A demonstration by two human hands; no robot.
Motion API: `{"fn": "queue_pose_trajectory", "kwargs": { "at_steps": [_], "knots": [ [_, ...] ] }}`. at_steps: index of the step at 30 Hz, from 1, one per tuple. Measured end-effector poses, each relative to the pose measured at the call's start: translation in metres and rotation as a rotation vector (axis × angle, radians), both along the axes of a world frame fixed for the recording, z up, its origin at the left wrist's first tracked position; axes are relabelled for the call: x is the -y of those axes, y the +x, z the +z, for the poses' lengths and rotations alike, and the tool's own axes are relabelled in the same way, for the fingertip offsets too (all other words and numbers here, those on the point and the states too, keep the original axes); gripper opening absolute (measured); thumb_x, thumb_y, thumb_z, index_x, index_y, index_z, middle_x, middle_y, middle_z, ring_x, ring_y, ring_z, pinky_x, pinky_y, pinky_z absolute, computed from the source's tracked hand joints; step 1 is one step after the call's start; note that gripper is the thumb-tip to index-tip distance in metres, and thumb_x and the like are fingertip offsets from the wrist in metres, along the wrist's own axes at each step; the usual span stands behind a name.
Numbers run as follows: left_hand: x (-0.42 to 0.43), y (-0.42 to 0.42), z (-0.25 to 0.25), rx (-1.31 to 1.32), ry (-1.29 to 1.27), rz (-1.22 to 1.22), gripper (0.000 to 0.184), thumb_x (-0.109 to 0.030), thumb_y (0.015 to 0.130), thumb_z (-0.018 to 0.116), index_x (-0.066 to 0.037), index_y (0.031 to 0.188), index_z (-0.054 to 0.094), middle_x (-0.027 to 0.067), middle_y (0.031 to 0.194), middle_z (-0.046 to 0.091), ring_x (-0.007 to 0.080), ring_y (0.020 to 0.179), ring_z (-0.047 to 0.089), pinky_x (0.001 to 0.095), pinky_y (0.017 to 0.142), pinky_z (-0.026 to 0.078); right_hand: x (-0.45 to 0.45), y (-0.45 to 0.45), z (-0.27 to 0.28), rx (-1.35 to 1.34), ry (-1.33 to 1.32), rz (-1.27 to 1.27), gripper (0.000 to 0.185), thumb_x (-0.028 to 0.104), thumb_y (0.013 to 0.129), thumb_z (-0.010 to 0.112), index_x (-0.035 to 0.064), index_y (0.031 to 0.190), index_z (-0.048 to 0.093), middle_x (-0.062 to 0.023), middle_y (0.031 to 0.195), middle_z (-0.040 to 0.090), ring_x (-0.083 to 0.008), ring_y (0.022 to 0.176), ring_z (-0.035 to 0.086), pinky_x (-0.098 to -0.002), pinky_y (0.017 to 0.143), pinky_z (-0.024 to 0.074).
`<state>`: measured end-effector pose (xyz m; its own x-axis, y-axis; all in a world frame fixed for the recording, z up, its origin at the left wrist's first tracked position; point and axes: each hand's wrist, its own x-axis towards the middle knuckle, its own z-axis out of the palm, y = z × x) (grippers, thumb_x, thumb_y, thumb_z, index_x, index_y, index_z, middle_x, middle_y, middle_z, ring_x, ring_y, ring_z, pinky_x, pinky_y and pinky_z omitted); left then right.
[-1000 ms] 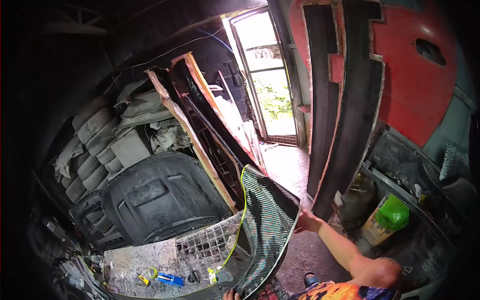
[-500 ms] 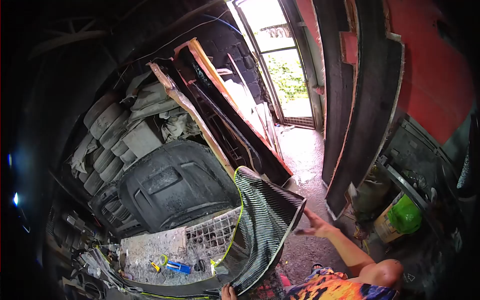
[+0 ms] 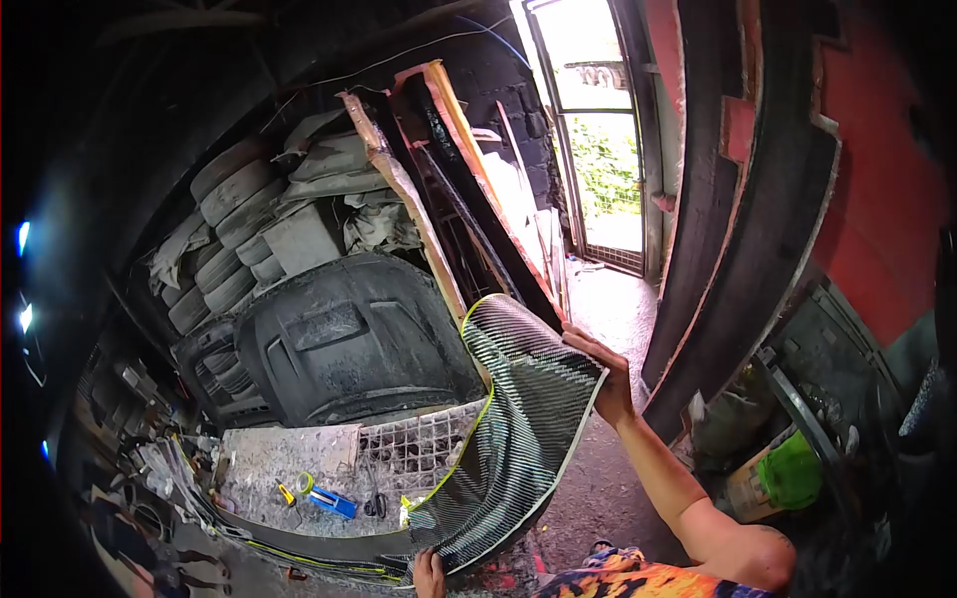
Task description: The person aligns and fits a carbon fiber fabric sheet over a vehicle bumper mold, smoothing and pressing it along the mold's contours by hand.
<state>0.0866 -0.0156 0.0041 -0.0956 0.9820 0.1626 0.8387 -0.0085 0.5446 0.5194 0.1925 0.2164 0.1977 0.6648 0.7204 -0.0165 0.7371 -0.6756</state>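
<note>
A long curved part covered in black-and-silver woven carbon-fibre cloth (image 3: 528, 399) rises at its right end, with yellow-green tape along its inner edge. My right hand (image 3: 606, 374) lies against the raised outer corner, its fingers stretched along the cloth's edge and its thumb hidden. Low in the view, my left hand (image 3: 429, 575) has its fingers hooked over the part's near edge; its palm is out of sight. Inside the curve lie a blue tool (image 3: 332, 501), a roll of yellow-green tape (image 3: 306, 482), a yellow cutter (image 3: 287, 494) and dark scissors (image 3: 375, 505).
A black car hood (image 3: 349, 349) leans behind the worktable (image 3: 289, 448), in front of stacked tyres (image 3: 234, 194). Long black moulds (image 3: 748, 239) stand at right, near a bucket with a green bag (image 3: 791, 473). A doorway (image 3: 603, 149) is at the back. Another person (image 3: 140, 543) shows at lower left.
My right hand has moved up and left from beside the part onto its raised corner. My left hand stays at the near edge. The view has shifted.
</note>
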Motion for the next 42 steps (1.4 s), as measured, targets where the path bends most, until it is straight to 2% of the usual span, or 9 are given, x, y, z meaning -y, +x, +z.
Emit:
{"fn": "queue_pose_trajectory", "kwargs": {
  "at_steps": [5, 11, 16, 20, 25, 26, 29, 37, 42],
  "knots": [
    [-0.008, 0.001, 0.003, 0.197, -0.059, 0.052, 0.042, -0.028, 0.098, 0.054, 0.002, 0.128, 0.059, 0.0223, 0.128, 0.059, 0.0399, 0.119, 0.055, 0.0453, 0.103, 0.043, 0.016, -0.001, 0.0, 0.627, 0.138, -0.176, 0.054, 0.0, 0.08, 0.072, 0.001, 0.133, 0.061, -0.0199, 0.146, 0.052, -0.0323, 0.135, 0.051, -0.0395, 0.113, 0.0396],
    [-0.005, 0.012, 0.02, 0.189, -0.005, 0.041, 0.038, -0.025, 0.102, 0.049, 0.003, 0.124, 0.061, 0.0231, 0.124, 0.061, 0.0405, 0.118, 0.055, 0.0439, 0.102, 0.044, 0.029, 0.013, -0.003, 0.779, -0.092, -0.104, 0.101, -0.005, 0.057, 0.083, 0.0046, 0.15, 0.042, -0.0181, 0.158, 0.035, -0.0326, 0.144, 0.038, -0.0397, 0.118, 0.0337],
    [-0.006, 0.018, 0.029, 0.182, -0.01, 0.046, 0.035, -0.023, 0.1, 0.053, 0.003, 0.122, 0.061, 0.0203, 0.123, 0.061, 0.0374, 0.116, 0.057, 0.0433, 0.099, 0.046, 0.034, 0.021, -0.026, 0.727, -0.331, -0.03, 0.117, 0.014, 0.062, 0.09, 0.003, 0.157, 0.024, -0.0192, 0.161, 0.029, -0.0319, 0.148, 0.032, -0.0419, 0.119, 0.0285],
    [-0.005, 0.017, 0.024, 0.173, 0.049, 0.034, 0.036, -0.024, 0.098, 0.056, 0.004, 0.12, 0.061, 0.0191, 0.121, 0.061, 0.0373, 0.113, 0.058, 0.0425, 0.098, 0.046, 0.069, 0.029, 0.002, 0.613, -0.2, 0.028, 0.094, 0.029, 0.08, 0.078, -0.008, 0.15, 0.028, -0.0236, 0.156, 0.034, -0.0332, 0.145, 0.035, -0.0417, 0.119, 0.0286],
    [-0.004, 0.018, 0.024, 0.144, 0.084, 0.023, 0.039, -0.027, 0.097, 0.058, 0.003, 0.121, 0.06, 0.0194, 0.121, 0.06, 0.0368, 0.108, 0.058, 0.0435, 0.096, 0.046, 0.112, -0.027, 0.023, 0.281, 0.142, -0.158, 0.052, 0.036, 0.1, 0.043, -0.0087, 0.123, 0.054, -0.0253, 0.126, 0.056, -0.0289, 0.104, 0.056, -0.0379, 0.092, 0.045],
    [-0.005, 0.017, 0.025, 0.148, 0.078, 0.016, 0.04, -0.028, 0.097, 0.058, 0.003, 0.121, 0.06, 0.0195, 0.12, 0.06, 0.0366, 0.109, 0.058, 0.0437, 0.096, 0.046, 0.116, -0.07, 0.028, 0.345, 0.211, -0.084, 0.054, 0.042, 0.096, 0.049, -0.008, 0.116, 0.055, -0.0202, 0.096, 0.061, -0.0279, 0.086, 0.056, -0.0372, 0.076, 0.0477],
    [-0.003, 0.011, 0.03, 0.169, -0.038, -0.037, 0.047, -0.033, 0.098, 0.056, 0.001, 0.13, 0.056, 0.0178, 0.131, 0.056, 0.0354, 0.122, 0.053, 0.0465, 0.108, 0.039, 0.115, -0.172, 0.037, 0.863, -0.045, 0.344, 0.041, 0.021, 0.079, 0.077, -0.0028, 0.111, 0.067, -0.0184, 0.117, 0.068, -0.0319, 0.107, 0.065, -0.0396, 0.088, 0.0522],
    [-0.002, -0.019, 0.036, 0.216, -0.102, -0.33, 0.093, -0.061, 0.081, 0.07, -0.006, 0.149, 0.039, 0.0179, 0.149, 0.043, 0.0375, 0.139, 0.04, 0.054, 0.119, 0.025, 0.014, -0.282, -0.068, 1.674, -0.417, 0.279, 0.078, 0.037, 0.083, 0.073, -0.0015, 0.144, 0.042, -0.024, 0.128, 0.061, -0.04, 0.121, 0.056, -0.0471, 0.108, 0.0374],
    [-0.005, -0.039, 0.022, 0.234, -0.118, -0.488, 0.088, -0.051, 0.083, 0.071, -0.008, 0.152, 0.036, 0.0186, 0.153, 0.039, 0.0359, 0.143, 0.036, 0.0541, 0.12, 0.023, 0.008, -0.27, -0.07, 1.732, -0.451, 0.215, 0.039, 0.035, 0.081, 0.075, 0.0044, 0.103, 0.066, -0.0198, 0.095, 0.068, -0.0366, 0.092, 0.067, -0.0468, 0.082, 0.0513]
  ]
}}
